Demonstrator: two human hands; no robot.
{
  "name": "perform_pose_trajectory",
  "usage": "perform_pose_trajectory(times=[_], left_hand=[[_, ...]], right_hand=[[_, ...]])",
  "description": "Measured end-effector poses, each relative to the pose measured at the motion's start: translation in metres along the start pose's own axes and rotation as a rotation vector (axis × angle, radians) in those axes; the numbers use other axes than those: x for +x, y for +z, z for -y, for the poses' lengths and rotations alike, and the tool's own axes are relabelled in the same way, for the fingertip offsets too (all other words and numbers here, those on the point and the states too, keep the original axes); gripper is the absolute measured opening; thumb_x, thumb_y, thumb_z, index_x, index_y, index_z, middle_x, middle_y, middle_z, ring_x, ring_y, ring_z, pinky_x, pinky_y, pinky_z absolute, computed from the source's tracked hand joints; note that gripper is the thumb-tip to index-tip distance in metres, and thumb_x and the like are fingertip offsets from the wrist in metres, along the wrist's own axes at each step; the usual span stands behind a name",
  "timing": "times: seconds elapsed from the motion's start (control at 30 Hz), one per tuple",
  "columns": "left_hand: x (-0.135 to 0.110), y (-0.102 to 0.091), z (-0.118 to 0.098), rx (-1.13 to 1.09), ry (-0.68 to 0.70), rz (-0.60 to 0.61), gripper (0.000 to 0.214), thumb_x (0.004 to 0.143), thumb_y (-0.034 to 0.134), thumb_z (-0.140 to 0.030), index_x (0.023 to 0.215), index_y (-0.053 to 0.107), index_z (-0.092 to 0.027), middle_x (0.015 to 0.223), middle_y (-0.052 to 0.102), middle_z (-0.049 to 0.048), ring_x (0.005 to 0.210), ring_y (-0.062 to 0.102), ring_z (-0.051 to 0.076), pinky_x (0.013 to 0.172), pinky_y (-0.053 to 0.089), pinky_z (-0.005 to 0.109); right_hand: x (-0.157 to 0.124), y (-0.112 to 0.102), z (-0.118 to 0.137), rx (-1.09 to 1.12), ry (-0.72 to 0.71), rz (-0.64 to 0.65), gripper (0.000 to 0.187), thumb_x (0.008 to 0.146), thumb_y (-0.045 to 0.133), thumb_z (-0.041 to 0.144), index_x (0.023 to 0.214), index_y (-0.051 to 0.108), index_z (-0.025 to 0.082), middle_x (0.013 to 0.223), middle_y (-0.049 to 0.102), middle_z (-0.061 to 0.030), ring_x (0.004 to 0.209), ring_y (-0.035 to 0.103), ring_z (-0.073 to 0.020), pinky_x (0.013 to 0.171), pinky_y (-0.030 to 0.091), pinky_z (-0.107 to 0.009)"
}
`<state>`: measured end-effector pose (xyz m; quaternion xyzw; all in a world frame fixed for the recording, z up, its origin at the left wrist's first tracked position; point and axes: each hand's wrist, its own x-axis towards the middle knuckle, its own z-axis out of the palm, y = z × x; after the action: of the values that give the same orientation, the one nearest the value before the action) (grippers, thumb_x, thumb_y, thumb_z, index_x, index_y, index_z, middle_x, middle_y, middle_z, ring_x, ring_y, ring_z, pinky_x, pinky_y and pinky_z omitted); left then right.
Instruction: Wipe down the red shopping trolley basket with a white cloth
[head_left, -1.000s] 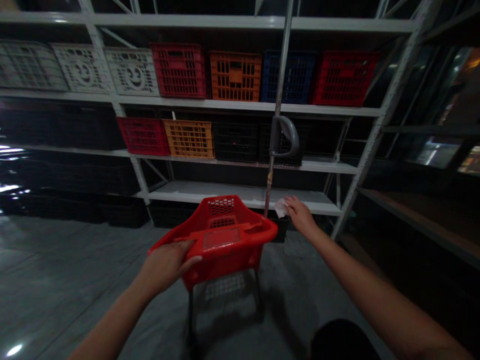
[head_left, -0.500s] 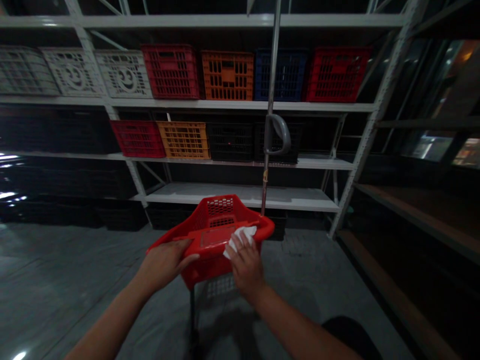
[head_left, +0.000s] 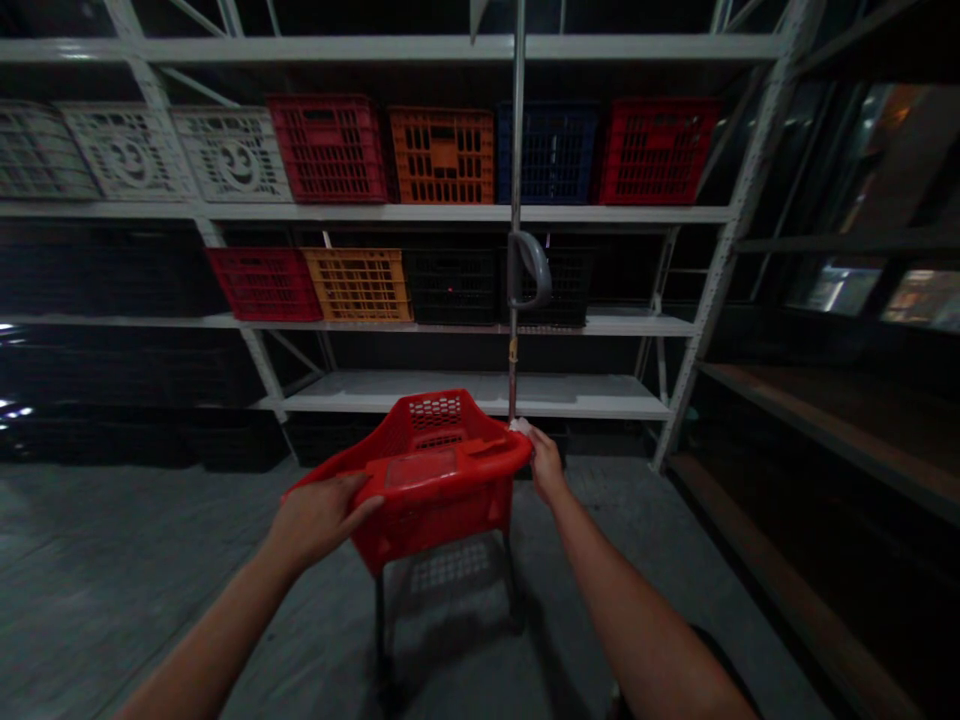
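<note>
1. Fingers of the left hand (head_left: 322, 518) lie released on the red basket's (head_left: 431, 505) left rim; those of the right hand (head_left: 546, 466) clench a white cloth (head_left: 519, 426) at its far corner.
2. Basket stands on metal legs (head_left: 379, 610), with open floor (head_left: 150, 600) either side; a low shelf (head_left: 480, 395) sits just beyond.

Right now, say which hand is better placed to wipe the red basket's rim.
Probably the right hand: it sits at the basket's far right corner, with the white cloth against the rim. The left hand lies on the near left side, better placed to steady the basket.
</note>
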<state>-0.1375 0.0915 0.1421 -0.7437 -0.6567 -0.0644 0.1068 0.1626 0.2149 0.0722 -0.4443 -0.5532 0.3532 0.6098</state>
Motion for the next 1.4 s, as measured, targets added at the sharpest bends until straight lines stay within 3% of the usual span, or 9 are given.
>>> perform_pose_trajectory(times=[0.17, 0.37, 0.57, 0.7, 0.8, 0.97, 1.2, 1.3, 1.4], left_hand=[[0.001, 0.005, 0.003, 0.009, -0.039, -0.013, 0.067, 0.08, 0.021, -0.064, 0.111, 0.058, -0.018, 0.103, 0.067, 0.0125, 0.092, 0.062, 0.029, 0.076, 0.044, 0.036], [-0.004, 0.012, 0.037, -0.048, 0.004, -0.034, 0.058, 0.082, 0.024, -0.056, 0.111, 0.061, -0.022, 0.109, 0.066, 0.0081, 0.1, 0.06, 0.026, 0.083, 0.044, 0.034], [-0.007, 0.005, 0.058, 0.031, -0.054, -0.203, 0.049, 0.087, 0.024, -0.045, 0.104, 0.063, -0.021, 0.117, 0.06, 0.0091, 0.112, 0.05, 0.027, 0.098, 0.033, 0.044], [-0.017, 0.0, 0.013, -0.013, -0.088, -0.492, 0.043, 0.086, 0.031, -0.041, 0.11, 0.055, -0.015, 0.126, 0.05, 0.0144, 0.115, 0.045, 0.027, 0.1, 0.032, 0.045], [-0.024, 0.003, -0.052, -0.154, 0.119, -0.604, 0.033, 0.087, 0.035, -0.038, 0.103, 0.056, -0.019, 0.117, 0.056, 0.0088, 0.111, 0.049, 0.022, 0.097, 0.037, 0.038], [-0.02, 0.014, -0.128, -0.1, 0.103, -0.448, 0.035, 0.087, 0.035, -0.04, 0.086, 0.063, -0.018, 0.079, 0.068, 0.0071, 0.075, 0.062, 0.02, 0.073, 0.046, 0.035], [-0.022, 0.018, -0.119, -0.038, 0.155, -0.365, 0.037, 0.087, 0.034, -0.038, 0.07, 0.062, -0.021, 0.065, 0.066, 0.0039, 0.063, 0.06, 0.019, 0.063, 0.04, 0.033], [-0.024, 0.021, -0.114, -0.058, 0.162, -0.4, 0.036, 0.087, 0.036, -0.037, 0.067, 0.061, -0.022, 0.063, 0.066, 0.0027, 0.062, 0.059, 0.018, 0.062, 0.039, 0.032], [-0.023, 0.023, -0.111, -0.076, 0.168, -0.418, 0.037, 0.086, 0.036, -0.038, 0.065, 0.061, -0.022, 0.063, 0.066, 0.0025, 0.062, 0.059, 0.018, 0.062, 0.038, 0.031]], right_hand=[[-0.032, 0.017, 0.005, 0.013, 0.003, -0.184, 0.056, 0.09, 0.015, 0.036, 0.129, 0.042, 0.006, 0.122, 0.055, -0.0159, 0.114, 0.05, -0.0218, 0.095, 0.04, -0.037], [-0.095, 0.011, 0.0, 0.134, 0.01, -0.26, 0.049, 0.087, 0.032, 0.046, 0.115, 0.053, 0.012, 0.116, 0.059, -0.0142, 0.11, 0.054, -0.0232, 0.093, 0.042, -0.034], [-0.076, -0.003, 0.011, 0.354, 0.183, -0.294, 0.045, 0.082, 0.04, 0.046, 0.109, 0.053, 0.013, 0.11, 0.062, -0.0146, 0.096, 0.062, -0.0258, 0.078, 0.05, -0.037], [-0.05, 0.007, 0.054, 0.573, -0.047, -0.184, 0.039, 0.083, 0.042, 0.047, 0.098, 0.06, 0.015, 0.115, 0.06, -0.0128, 0.106, 0.057, -0.0239, 0.088, 0.045, -0.037], [-0.04, 0.028, 0.076, 0.698, -0.18, -0.047, 0.043, 0.085, 0.039, 0.052, 0.077, 0.062, 0.016, 0.112, 0.062, -0.0119, 0.106, 0.056, -0.0227, 0.09, 0.042, -0.036], [-0.037, 0.054, 0.064, 0.62, -0.106, 0.093, 0.028, 0.072, 0.066, 0.039, 0.09, 0.057, 0.02, 0.089, 0.066, -0.0019, 0.081, 0.061, -0.0168, 0.075, 0.047, -0.028], [-0.035, 0.038, 0.037, 0.326, -0.023, 0.621, 0.033, 0.061, 0.074, 0.035, 0.085, 0.06, 0.017, 0.077, 0.063, 0.0007, 0.07, 0.059, -0.0157, 0.068, 0.046, -0.027], [-0.029, 0.034, 0.037, 0.377, -0.011, 0.662, 0.041, 0.056, 0.079, 0.034, 0.088, 0.06, 0.017, 0.076, 0.063, 0.0011, 0.069, 0.06, -0.0156, 0.067, 0.047, -0.026], [-0.027, 0.034, 0.038, 0.6, 0.08, 0.57, 0.049, 0.064, 0.069, 0.054, 0.094, 0.06, 0.017, 0.081, 0.066, -0.0043, 0.072, 0.063, -0.0196, 0.069, 0.049, -0.032]])
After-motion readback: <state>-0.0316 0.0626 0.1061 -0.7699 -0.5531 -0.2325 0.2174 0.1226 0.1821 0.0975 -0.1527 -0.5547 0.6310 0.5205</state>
